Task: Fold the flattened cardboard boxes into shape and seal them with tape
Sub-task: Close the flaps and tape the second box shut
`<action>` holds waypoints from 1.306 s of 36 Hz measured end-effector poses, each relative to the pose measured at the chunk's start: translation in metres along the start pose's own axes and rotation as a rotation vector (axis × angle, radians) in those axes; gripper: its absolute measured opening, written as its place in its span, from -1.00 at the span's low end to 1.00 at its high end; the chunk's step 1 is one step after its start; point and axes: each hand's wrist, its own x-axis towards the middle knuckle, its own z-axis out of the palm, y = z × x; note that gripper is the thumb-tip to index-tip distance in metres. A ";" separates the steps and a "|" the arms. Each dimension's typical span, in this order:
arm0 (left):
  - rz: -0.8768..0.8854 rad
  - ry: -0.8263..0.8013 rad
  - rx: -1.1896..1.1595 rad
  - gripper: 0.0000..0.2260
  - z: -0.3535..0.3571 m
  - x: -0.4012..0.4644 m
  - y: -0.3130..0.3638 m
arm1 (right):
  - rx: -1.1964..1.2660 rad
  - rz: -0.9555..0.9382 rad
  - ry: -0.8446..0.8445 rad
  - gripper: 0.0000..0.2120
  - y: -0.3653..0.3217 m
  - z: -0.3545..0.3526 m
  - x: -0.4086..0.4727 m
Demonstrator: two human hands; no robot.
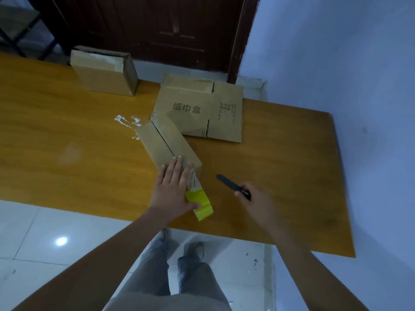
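your left hand (pixel 174 185) lies flat on the near end of the folded box (pixel 167 143), fingers straight and close together, pressing the flaps down, with the thumb against the yellow tape roll (pixel 200 204) just beside the box's end. a strip of tape (pixel 195 181) runs from the roll up onto that end. the box sits mid-table (pixel 67 131), its long axis slanting away from you to the upper left, centre seam along it. your right hand (pixel 253 198) is off to the right, apart from the box, fingers curled round a dark cutter (pixel 231 185) whose tip points toward the strip. that strip lies between your hands, nearer the left. the cut looks like the next move, and the blade must cross leftward to reach it.
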 end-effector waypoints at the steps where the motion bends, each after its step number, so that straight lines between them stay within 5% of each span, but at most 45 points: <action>1: -0.010 -0.012 0.007 0.10 0.000 0.000 0.000 | -0.039 -0.035 -0.025 -0.88 -0.010 -0.001 -0.004; 18: 0.005 0.040 0.017 0.10 0.001 0.001 -0.003 | -0.263 -0.237 -0.004 -0.84 -0.062 0.011 0.012; 26: 0.012 0.035 0.016 0.08 0.000 0.001 -0.001 | -0.243 0.060 0.157 -0.85 -0.027 0.000 0.024; 38: -0.007 0.038 -0.019 0.15 0.003 0.003 -0.003 | -0.458 0.341 0.071 -0.74 0.033 0.028 0.039; 41: 0.007 0.068 -0.024 0.15 0.007 0.003 -0.003 | -0.285 0.239 0.110 -0.62 0.004 0.037 0.039; 44: 0.018 0.084 -0.041 0.14 0.008 0.003 -0.004 | 0.176 0.141 0.038 -0.50 -0.039 0.048 0.035; 47: 0.024 0.109 -0.056 0.14 0.009 0.003 -0.004 | 0.497 0.148 -0.109 -0.59 -0.063 0.064 0.034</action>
